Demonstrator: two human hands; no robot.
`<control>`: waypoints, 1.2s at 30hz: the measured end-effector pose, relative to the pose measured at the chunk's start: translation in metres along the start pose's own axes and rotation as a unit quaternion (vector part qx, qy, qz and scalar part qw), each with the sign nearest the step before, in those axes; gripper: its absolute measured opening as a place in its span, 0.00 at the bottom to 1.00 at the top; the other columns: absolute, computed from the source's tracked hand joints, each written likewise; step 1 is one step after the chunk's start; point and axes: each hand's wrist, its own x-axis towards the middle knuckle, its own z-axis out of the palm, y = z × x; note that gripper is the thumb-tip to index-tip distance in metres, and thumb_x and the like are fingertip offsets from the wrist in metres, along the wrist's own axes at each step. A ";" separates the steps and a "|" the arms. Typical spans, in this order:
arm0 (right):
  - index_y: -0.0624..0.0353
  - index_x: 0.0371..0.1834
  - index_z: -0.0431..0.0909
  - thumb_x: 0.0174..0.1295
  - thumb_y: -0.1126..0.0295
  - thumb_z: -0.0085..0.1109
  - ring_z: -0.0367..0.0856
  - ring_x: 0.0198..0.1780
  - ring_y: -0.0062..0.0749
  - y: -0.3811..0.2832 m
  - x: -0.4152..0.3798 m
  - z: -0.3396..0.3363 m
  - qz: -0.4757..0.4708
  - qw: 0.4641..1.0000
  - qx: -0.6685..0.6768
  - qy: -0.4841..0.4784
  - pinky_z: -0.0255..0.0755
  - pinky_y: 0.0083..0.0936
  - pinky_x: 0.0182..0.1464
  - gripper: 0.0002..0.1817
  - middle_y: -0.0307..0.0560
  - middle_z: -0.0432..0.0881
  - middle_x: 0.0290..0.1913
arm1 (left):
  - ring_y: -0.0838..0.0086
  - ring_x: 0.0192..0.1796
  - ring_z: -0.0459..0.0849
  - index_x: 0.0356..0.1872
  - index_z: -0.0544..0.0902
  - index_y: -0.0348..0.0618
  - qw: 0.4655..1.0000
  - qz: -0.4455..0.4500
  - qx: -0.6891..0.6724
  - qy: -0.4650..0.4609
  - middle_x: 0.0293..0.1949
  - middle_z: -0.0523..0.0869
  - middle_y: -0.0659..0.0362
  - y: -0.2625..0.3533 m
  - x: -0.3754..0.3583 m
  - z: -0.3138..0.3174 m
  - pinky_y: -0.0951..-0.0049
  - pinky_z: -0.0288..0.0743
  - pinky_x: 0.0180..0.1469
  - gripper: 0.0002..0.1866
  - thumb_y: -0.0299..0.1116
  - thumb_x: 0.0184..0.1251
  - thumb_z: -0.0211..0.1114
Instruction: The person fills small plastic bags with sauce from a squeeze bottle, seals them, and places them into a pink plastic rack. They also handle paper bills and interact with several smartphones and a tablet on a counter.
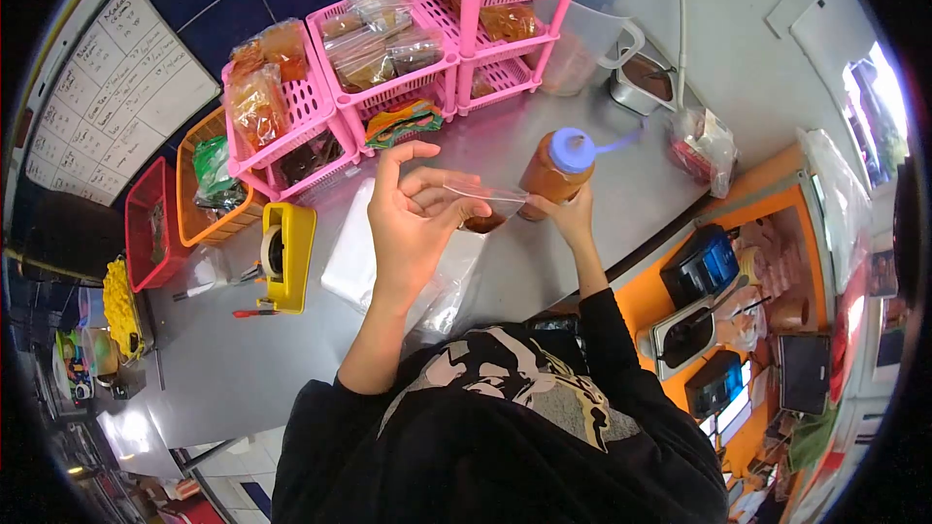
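Note:
My left hand [413, 218] pinches the top of a small clear plastic bag [497, 196] between thumb and fingers, its index finger raised. Some brown sauce [482, 222] shows low in the bag. Wrapped round the lower part of a squeeze bottle [555, 178] is my right hand [571, 216], its thumb close to the bag's right edge. The bottle stands nearly upright, holds brown sauce and has a blue cap [573, 149] with a strap sticking out to the right. White plastic bags [351, 257] lie on the counter under my left hand.
Pink racks [388, 87] with bagged sauces stand along the back. A yellow tape dispenser [289, 257], an orange basket [209, 218] and a red basket [153, 223] are to the left. Back right are a clear jug [573, 53] and a metal container [644, 82].

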 end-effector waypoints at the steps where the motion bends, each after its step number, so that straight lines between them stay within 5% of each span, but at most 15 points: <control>1: 0.65 0.62 0.61 0.29 0.62 0.83 0.73 0.59 0.40 -0.001 -0.004 0.003 0.019 0.999 0.037 0.013 0.66 0.35 0.61 0.54 0.53 0.74 0.57 | 0.64 0.40 0.87 0.52 0.64 0.39 1.000 -0.001 0.009 -0.005 0.39 0.83 0.46 -0.001 0.000 0.001 0.73 0.83 0.43 0.28 0.17 0.53 0.70; 2: 0.65 0.62 0.61 0.29 0.62 0.83 0.73 0.59 0.40 -0.002 -0.006 0.004 0.019 0.999 0.036 0.015 0.66 0.35 0.61 0.54 0.53 0.74 0.57 | 0.64 0.40 0.87 0.52 0.64 0.39 1.000 -0.002 0.009 -0.006 0.39 0.83 0.46 -0.003 0.000 0.002 0.73 0.83 0.43 0.28 0.17 0.53 0.70; 4: 0.65 0.65 0.56 0.35 0.63 0.81 0.72 0.58 0.43 -0.012 -0.014 0.008 -0.148 0.968 -0.154 0.131 0.65 0.35 0.62 0.53 0.54 0.72 0.58 | 0.66 0.39 0.87 0.54 0.64 0.39 1.000 0.006 -0.003 0.014 0.38 0.84 0.47 -0.008 -0.001 0.004 0.74 0.83 0.42 0.30 0.18 0.52 0.71; 8: 0.67 0.61 0.62 0.43 0.64 0.76 0.74 0.54 0.44 -0.076 -0.045 0.015 -0.174 0.934 -0.202 0.237 0.65 0.33 0.59 0.43 0.54 0.75 0.53 | 0.67 0.39 0.87 0.54 0.65 0.39 1.000 0.005 0.017 0.018 0.38 0.85 0.47 -0.013 -0.004 0.003 0.75 0.82 0.42 0.29 0.19 0.53 0.71; 10: 0.68 0.52 0.71 0.51 0.70 0.70 0.76 0.50 0.38 -0.102 -0.057 0.020 -0.203 0.979 -0.004 0.031 0.67 0.30 0.54 0.26 0.53 0.78 0.46 | 0.68 0.38 0.87 0.54 0.65 0.39 1.000 -0.011 0.002 0.006 0.36 0.85 0.48 -0.016 -0.007 0.006 0.76 0.82 0.42 0.29 0.19 0.53 0.71; 16: 0.68 0.40 0.75 0.63 0.79 0.56 0.77 0.41 0.25 -0.140 -0.059 0.035 -0.059 0.986 0.154 -0.038 0.69 0.20 0.47 0.04 0.45 0.79 0.37 | 0.69 0.40 0.87 0.53 0.64 0.38 0.999 -0.025 0.027 -0.038 0.38 0.85 0.46 -0.021 -0.014 0.004 0.78 0.81 0.43 0.24 0.20 0.59 0.67; 22: 0.69 0.39 0.74 0.65 0.79 0.54 0.77 0.41 0.22 -0.125 -0.062 0.033 -0.021 0.983 0.179 -0.038 0.70 0.18 0.46 0.03 0.44 0.79 0.37 | 0.69 0.42 0.86 0.56 0.59 0.37 0.994 -0.081 -0.053 -0.050 0.40 0.85 0.45 -0.026 -0.021 0.000 0.79 0.80 0.43 0.24 0.21 0.64 0.62; 36: 0.69 0.39 0.75 0.60 0.83 0.57 0.75 0.41 0.22 -0.132 -0.064 0.039 -0.024 0.986 0.123 -0.112 0.69 0.18 0.46 0.05 0.43 0.76 0.37 | 0.69 0.40 0.85 0.45 0.51 0.44 0.999 -0.039 -0.001 -0.025 0.37 0.83 0.44 -0.032 -0.026 0.003 0.74 0.80 0.46 0.25 0.15 0.61 0.60</control>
